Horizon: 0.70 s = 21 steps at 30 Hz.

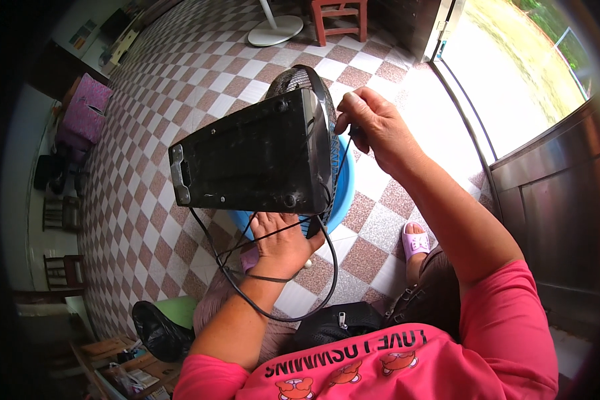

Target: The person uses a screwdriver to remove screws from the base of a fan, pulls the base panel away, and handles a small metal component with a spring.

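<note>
A black electric fan (247, 153) is tipped over, its flat base facing me and its wire grille (300, 79) behind. My left hand (280, 237) grips it from below, the fingers partly hidden behind the base's lower edge. The fan's black power cord (335, 267) hangs in a loop across my left wrist. To the right of the base, my right hand (373, 123) is raised with its fingers pinched on a thin dark strand (343, 160). This strand runs down along the grille toward the cord; whether it is part of the cord, I cannot tell.
Beneath the fan sits a blue basin (345, 200) on the checkered tile floor (200, 87). A white round stand base (277, 31) and a red stool (340, 20) are at the far side. An open doorway and door panel (553, 187) are right; a black-lined bin (157, 330) is lower left.
</note>
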Available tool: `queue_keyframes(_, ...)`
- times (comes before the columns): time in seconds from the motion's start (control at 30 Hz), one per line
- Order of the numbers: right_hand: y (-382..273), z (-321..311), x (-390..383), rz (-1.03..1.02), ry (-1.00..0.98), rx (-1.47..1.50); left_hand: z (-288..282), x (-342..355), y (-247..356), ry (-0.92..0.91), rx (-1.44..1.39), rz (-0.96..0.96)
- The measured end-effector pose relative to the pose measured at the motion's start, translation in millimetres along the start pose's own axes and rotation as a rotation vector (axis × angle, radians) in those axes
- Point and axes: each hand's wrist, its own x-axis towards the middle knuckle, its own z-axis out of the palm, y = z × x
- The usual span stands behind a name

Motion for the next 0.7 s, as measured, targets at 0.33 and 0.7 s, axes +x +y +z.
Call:
queue_keyframes(0.33, 0.8, 5.5, -3.1, -0.089, 0.030, -0.164, 2.7, -0.1, 3.3, -0.053, -0.010, -0.005)
queue_keyframes(0.7, -2.0, -3.5, 2.2, 0.008, -0.138, -0.224, -5.5, 3.0, 5.0, -0.251, 0.030, -0.103)
